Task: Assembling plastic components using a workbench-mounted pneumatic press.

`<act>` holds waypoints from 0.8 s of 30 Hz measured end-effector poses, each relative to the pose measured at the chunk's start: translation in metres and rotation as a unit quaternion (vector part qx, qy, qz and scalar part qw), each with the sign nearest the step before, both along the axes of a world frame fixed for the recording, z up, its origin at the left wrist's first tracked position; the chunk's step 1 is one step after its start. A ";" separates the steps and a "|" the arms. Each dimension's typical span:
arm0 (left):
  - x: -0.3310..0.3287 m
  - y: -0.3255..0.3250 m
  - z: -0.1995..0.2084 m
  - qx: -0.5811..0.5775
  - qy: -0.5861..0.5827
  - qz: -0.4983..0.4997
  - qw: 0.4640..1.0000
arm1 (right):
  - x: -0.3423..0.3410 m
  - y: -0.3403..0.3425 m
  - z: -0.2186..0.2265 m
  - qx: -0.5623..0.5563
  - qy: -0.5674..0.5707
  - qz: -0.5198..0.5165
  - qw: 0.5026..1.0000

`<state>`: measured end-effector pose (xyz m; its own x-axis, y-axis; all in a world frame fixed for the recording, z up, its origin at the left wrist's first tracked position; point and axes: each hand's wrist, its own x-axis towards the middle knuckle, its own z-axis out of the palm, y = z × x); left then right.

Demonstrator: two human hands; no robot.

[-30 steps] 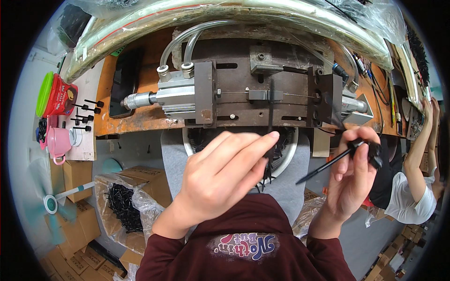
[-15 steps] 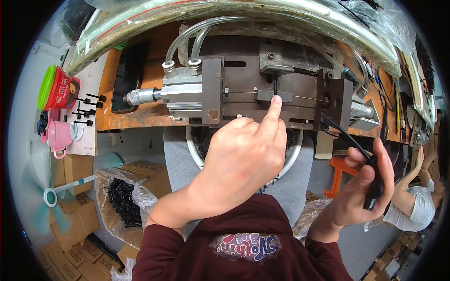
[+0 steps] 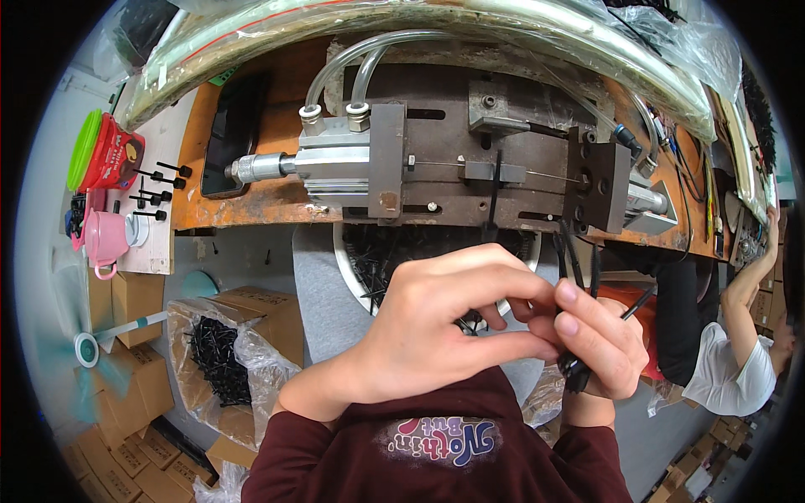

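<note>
My right hand [image 3: 616,344] is closed round several thin black rods [image 3: 574,260] with thick ends, which fan upward and out past its fingers. Against this bundle, the fingers and thumb of my left hand [image 3: 453,314] pinch together; which rod lies between them is partly hidden. Beyond my hands, a metal clamping fixture [image 3: 436,197] carries a small grey block [image 3: 482,172] on a thin wire. One single black rod [image 3: 495,197] hangs upright across the front of that block, its thick end lowest, slightly blurred. Below it, a white-rimmed basin [image 3: 340,260] full of black rods sits between my knees.
Air cylinders [image 3: 334,163] with clear hoses flank the fixture. At left are a phone [image 3: 228,138], loose black rods [image 3: 155,197], a red tub [image 3: 113,155] and a pink cup [image 3: 107,236]. A lined carton [image 3: 189,344] holds black pieces. Another person [image 3: 734,360] works at right.
My left hand has drawn back from the block, where its finger pressed a rod, to the bundle in my right hand. The right hand has moved left. The rod at the block has dropped lower.
</note>
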<state>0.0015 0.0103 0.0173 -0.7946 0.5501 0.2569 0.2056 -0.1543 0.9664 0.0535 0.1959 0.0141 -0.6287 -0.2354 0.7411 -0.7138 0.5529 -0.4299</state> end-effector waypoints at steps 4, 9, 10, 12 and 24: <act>0.001 -0.004 -0.006 0.080 -0.133 -0.052 0.987 | 0.000 -0.004 0.007 -0.004 -0.041 0.049 0.998; -0.002 -0.010 -0.015 0.022 -0.027 -0.003 0.999 | -0.004 -0.006 0.005 -0.013 -0.097 0.076 0.992; -0.003 -0.011 -0.015 0.023 -0.018 0.026 0.999 | -0.003 -0.002 0.005 -0.012 -0.108 0.073 0.991; -0.003 -0.016 -0.009 -0.069 0.087 0.111 0.988 | 0.003 0.002 0.002 -0.080 -0.130 0.032 0.988; -0.016 0.008 -0.022 -0.358 0.413 0.205 0.812 | 0.003 -0.009 -0.012 -0.265 -0.112 -0.112 0.951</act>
